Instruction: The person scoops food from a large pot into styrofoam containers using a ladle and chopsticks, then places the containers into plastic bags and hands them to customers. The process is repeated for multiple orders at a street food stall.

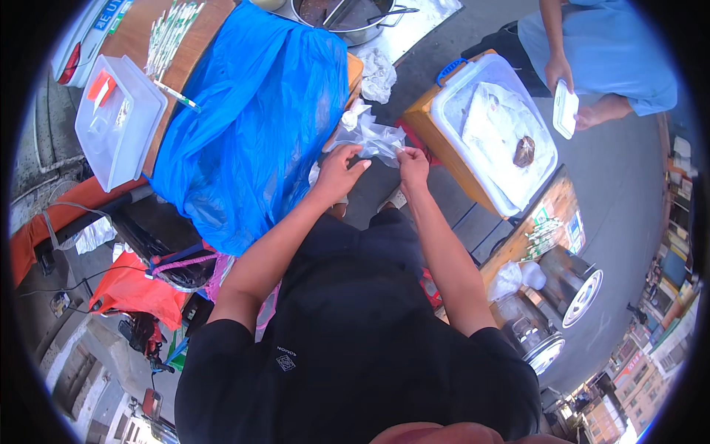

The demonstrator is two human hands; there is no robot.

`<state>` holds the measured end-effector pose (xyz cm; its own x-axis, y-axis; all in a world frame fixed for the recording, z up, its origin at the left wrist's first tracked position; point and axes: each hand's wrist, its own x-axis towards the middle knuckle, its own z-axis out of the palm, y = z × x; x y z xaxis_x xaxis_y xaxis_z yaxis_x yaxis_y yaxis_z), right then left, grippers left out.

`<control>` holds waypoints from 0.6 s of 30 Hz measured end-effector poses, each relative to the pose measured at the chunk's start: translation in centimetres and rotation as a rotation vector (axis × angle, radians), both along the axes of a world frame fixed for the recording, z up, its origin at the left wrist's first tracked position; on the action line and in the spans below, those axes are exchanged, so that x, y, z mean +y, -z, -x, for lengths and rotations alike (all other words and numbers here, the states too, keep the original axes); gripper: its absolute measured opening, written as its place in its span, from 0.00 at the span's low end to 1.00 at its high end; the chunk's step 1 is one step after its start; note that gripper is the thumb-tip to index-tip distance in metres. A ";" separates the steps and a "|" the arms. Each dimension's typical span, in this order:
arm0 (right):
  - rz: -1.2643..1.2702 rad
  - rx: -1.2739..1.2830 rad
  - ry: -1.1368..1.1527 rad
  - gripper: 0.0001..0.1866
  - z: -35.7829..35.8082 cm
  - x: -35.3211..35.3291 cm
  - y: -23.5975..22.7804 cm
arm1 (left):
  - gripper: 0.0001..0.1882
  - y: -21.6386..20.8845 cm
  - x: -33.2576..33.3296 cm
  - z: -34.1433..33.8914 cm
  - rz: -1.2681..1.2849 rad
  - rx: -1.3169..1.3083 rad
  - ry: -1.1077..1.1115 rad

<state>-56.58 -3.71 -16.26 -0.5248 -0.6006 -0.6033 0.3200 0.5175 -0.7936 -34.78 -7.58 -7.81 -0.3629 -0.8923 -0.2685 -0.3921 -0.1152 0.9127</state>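
Observation:
A clear thin plastic bag (376, 139) hangs crumpled between my two hands, in front of the blue-covered stand. My right hand (413, 167) pinches the bag's right edge between thumb and fingertips. At the bag's left side is my left hand (342, 173), its thumb spread away from the curved fingers; whether those fingertips touch the plastic I cannot tell. More white plastic bags (377, 76) bunch up just beyond, beside the blue plastic sheet (251, 111).
To the right, a white tub (488, 78) on a wooden stand holds a wrapped dark item (524, 151). Beyond it, another person in a blue shirt (603, 55) holds a white phone (566, 109). A divided pot (347, 16) stands at the far side; a plastic bin (118, 122) is at left.

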 end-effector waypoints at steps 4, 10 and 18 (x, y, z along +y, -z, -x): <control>0.054 0.120 0.010 0.07 1.3 3.4 -5.4 | 0.28 2.1 -3.0 5.5 0.303 -0.151 0.137; 0.171 0.090 -0.038 0.04 3.0 6.6 -10.8 | 0.27 0.7 -5.7 9.0 0.403 -0.341 0.317; 0.476 -0.577 0.232 0.01 4.8 7.6 -16.9 | 0.11 2.1 -7.6 11.0 0.025 -0.097 0.447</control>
<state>-61.43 3.85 0.68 -0.3499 -0.7765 -0.5240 0.8079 0.0329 -0.5883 -45.73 -15.18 -9.90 -0.6881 -0.6603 -0.3007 -0.4820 0.1063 0.8697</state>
